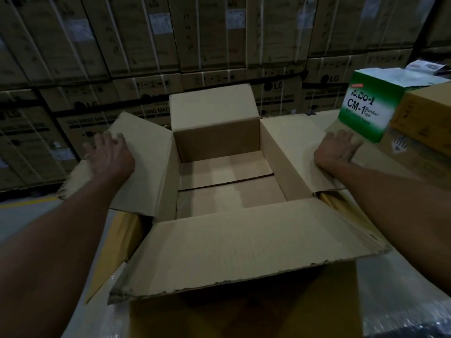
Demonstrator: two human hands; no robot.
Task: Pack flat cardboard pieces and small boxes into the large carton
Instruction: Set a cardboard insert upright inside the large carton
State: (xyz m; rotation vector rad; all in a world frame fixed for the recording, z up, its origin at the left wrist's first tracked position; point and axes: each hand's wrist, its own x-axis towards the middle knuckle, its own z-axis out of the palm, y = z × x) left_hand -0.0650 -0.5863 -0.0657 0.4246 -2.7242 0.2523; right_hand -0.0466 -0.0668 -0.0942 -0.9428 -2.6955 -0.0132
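Note:
A large brown carton [275, 162] stands open in front of me, all its flaps spread outward. Flat cardboard pieces [227, 181] lie on its floor. My left hand [109, 157] presses flat on the left flap [144, 154], fingers spread. My right hand [339, 150] rests flat on the right flap [290, 140]. Just beyond my right fingers stands a small green and white box [366, 106] printed "CM-1 Wonder Tape". Neither hand holds anything.
Yellow-brown boxes [424, 113] are stacked at the right behind the green box. A wall of strapped LG washing-machine cartons [146, 45] fills the background. The carton sits on a plastic-wrapped surface [402, 301]. Grey floor [29, 215] shows at the left.

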